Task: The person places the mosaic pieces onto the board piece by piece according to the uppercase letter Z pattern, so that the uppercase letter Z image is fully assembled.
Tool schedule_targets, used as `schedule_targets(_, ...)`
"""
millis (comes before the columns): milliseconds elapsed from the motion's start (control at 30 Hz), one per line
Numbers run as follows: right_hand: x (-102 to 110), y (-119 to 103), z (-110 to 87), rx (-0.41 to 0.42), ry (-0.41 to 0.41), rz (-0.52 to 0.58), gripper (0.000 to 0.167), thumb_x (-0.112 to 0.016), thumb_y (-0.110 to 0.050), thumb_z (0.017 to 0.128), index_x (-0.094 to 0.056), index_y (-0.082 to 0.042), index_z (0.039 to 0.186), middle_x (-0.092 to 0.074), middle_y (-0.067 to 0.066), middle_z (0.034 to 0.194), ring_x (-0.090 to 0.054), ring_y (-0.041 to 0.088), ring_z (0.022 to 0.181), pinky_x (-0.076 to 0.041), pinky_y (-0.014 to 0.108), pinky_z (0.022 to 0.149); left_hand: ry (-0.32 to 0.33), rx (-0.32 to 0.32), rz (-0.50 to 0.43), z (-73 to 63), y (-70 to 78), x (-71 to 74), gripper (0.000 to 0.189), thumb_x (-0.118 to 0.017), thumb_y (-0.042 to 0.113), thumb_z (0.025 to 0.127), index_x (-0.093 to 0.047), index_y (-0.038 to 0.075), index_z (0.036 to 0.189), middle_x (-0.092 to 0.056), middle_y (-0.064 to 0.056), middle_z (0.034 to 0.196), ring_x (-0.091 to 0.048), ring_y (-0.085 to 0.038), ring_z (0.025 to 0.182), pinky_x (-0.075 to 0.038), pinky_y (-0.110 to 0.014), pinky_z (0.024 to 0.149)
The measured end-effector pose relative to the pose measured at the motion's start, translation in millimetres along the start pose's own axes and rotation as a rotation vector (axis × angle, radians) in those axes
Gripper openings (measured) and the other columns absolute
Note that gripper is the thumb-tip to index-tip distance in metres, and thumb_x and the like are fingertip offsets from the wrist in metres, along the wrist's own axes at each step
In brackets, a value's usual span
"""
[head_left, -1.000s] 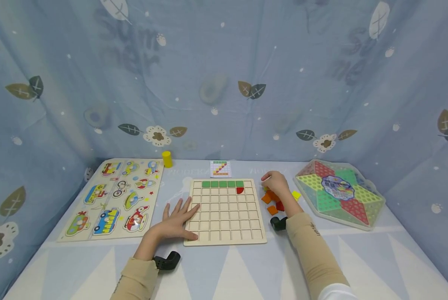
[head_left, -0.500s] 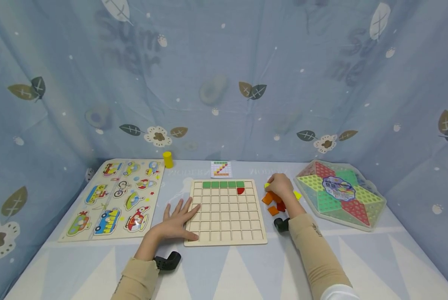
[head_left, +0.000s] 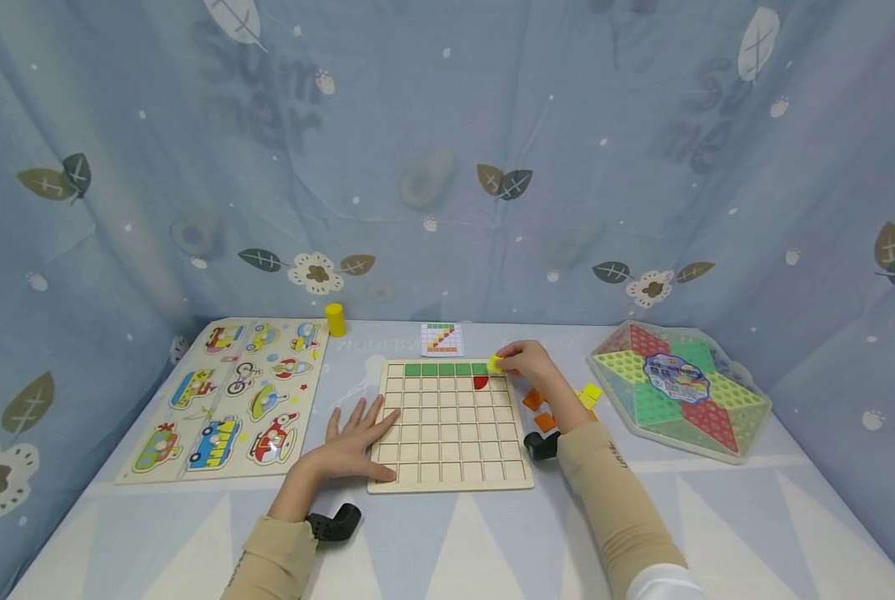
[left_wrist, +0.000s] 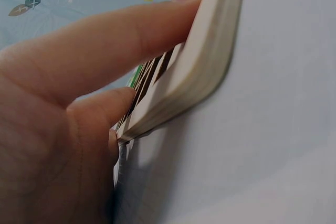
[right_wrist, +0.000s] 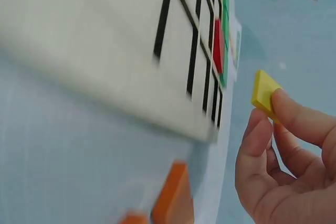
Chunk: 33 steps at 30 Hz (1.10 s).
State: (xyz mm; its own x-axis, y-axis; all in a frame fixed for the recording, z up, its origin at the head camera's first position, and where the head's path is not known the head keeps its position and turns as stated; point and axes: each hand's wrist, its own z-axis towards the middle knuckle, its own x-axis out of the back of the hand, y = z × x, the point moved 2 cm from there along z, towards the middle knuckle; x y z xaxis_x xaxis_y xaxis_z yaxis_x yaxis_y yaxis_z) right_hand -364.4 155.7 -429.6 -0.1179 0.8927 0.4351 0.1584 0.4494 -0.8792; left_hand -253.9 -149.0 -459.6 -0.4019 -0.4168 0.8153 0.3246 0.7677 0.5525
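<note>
A wooden grid board lies flat in the middle of the table. Along its top row sits a line of green square tiles, with a red quarter-round tile just below the right end. My left hand rests with spread, straight fingers on the board's left edge; its thumb touches the lower left corner. My right hand pinches a yellow square tile between thumb and fingers, above the board's upper right corner. The right wrist view shows this tile held clear of the board.
Loose orange tiles and yellow tiles lie right of the board, partly behind the right arm. A pattern card lies behind the board. A vehicle puzzle is at left, a yellow cylinder behind it, a hexagonal box at right.
My right hand has gone from the loose tile pile leftward to the board's upper right corner, now with a yellow tile in its pinch. My left hand has stayed in place.
</note>
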Motion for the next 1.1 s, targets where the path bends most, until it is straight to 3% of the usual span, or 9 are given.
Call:
schedule_targets(433,-41,-14,0.4,0.101,-0.1,-0.079,0.012,-0.065,-0.004,0.084,-0.068,0.003,0.093,-0.064,0.012,0.084,-0.057,0.017,0.065,-0.05,0.027,0.062,0.002,-0.004,0.001,0.1,-0.5,-0.4,0.097,-0.072,0.047,0.07,-0.024,0.012,0.147,0.0,-0.019,0.154,0.01,-0.04,0.139,0.016,-0.062,0.102)
schedule_targets(633,-45,-16,-1.3,0.159,-0.063,-0.252,0.008,-0.069,-0.007,0.081,-0.069,-0.002,0.087,-0.064,0.008,0.081,-0.058,0.017,0.063,-0.05,0.028,0.059,-0.003,0.002,-0.006,-1.1,-0.3,-0.9,0.097,-0.072,0.048,0.07,-0.024,0.013,0.147,0.0,-0.018,0.154,0.01,-0.04,0.139,0.016,-0.061,0.102)
schedule_targets(933,-50,-19,2.4,0.123,-0.077,-0.375,0.004,-0.07,-0.007,0.08,-0.07,-0.004,0.082,-0.065,0.006,0.078,-0.06,0.016,0.064,-0.052,0.027,0.061,-0.004,0.005,-0.001,-0.6,-0.4,-0.2,0.098,-0.071,0.049,0.069,-0.024,0.012,0.147,0.001,-0.018,0.154,0.011,-0.039,0.139,0.017,-0.061,0.102)
schedule_targets(1100,-49,-18,0.2,0.159,-0.064,-0.432,0.007,-0.073,-0.009,0.078,-0.068,-0.007,0.082,-0.064,0.004,0.08,-0.058,0.016,0.066,-0.049,0.028,0.061,-0.009,0.004,-0.006,-1.2,-0.1,-1.1,0.098,-0.071,0.049,0.07,-0.024,0.013,0.147,0.001,-0.017,0.154,0.011,-0.039,0.139,0.017,-0.061,0.102)
